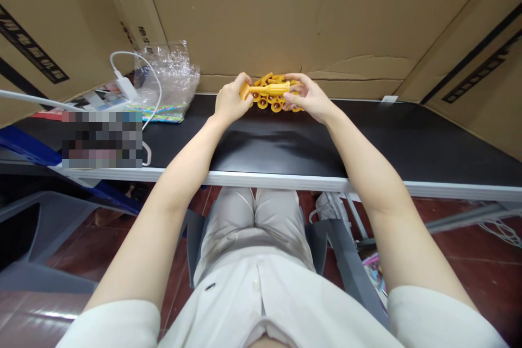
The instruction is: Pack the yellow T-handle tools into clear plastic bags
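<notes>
A yellow plastic piece (pixel 274 89) lies sideways between my hands, with a wide round end on the left, a thin stem, and a thicker ribbed body on the right. My left hand (pixel 230 100) pinches the wide end between thumb and fingers. At the ribbed end, my right hand (pixel 313 99) has its thumb and fingers closed around the tip. Behind and below the piece, a pile of similar yellow pieces (pixel 276 106) shows round ends with dark centres. Part of that pile is hidden by my hands.
The black table (pixel 408 141) has a light metal front edge. Cardboard walls (pixel 285 16) stand behind it and at both sides. On the left are a clear plastic bag (pixel 169 81), a white charger with a cable (pixel 127 87) and a blurred-out patch.
</notes>
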{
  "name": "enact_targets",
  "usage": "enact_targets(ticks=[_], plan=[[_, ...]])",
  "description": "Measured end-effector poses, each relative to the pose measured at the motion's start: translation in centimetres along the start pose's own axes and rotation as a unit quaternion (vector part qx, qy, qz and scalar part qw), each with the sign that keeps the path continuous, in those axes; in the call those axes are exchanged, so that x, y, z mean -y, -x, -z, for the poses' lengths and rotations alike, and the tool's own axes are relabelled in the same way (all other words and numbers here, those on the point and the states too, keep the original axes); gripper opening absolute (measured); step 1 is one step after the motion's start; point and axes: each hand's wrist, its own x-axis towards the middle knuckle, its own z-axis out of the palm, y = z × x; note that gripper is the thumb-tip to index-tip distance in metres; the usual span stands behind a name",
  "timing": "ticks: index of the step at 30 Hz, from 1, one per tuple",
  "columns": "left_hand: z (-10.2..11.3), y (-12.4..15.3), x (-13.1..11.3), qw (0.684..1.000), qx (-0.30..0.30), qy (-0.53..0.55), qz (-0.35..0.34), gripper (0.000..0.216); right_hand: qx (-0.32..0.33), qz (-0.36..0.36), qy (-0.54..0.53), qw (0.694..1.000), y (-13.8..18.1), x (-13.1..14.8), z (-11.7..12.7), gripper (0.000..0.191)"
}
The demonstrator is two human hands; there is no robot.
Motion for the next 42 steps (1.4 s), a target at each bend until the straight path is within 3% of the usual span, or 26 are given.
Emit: enact_targets(ticks=[6, 12, 16, 23, 28, 35, 42], plan=[[-0.1, 0.0, 0.0, 1.000, -0.008, -0.002, -0.005, 0.049, -0.021, -0.004, -0.016, 1.000, 0.2, 0.5, -0.6, 0.085], [0.0, 0.1, -0.4, 1.000, -0.014, 0.009, -0.012, 0.050, -0.052, -0.053, -0.044, 0.996, 0.0, 0.4, -1.4, 0.089], [0.0, 0.1, -0.3, 1.000, -0.014, 0.012, -0.006, 0.047, -0.023, -0.064, -0.045, 0.997, -0.3, -0.3, -0.9, 0.093], [0.3, 0.0, -0.2, 1.000, -0.007, 0.003, 0.001, 0.048, -0.007, 0.006, 0.019, 1.000, -0.4, -1.4, 0.3, 0.084], [-0.1, -0.2, 0.3, 1.000, -0.014, 0.012, -0.003, 0.044, -0.024, 0.014, 0.024, 0.999, -0.4, -1.7, 0.2, 0.081], [-3.1, -2.0, 3.3, 0.986, -0.105, 0.094, -0.084, 0.036, -0.058, -0.029, -0.037, 0.997, 0.1, 0.3, -0.7, 0.072], [-3.1, -1.9, 3.3, 0.985, -0.100, 0.102, -0.094, 0.036, -0.085, -0.084, -0.037, 0.992, 0.5, 2.2, -1.7, 0.070]])
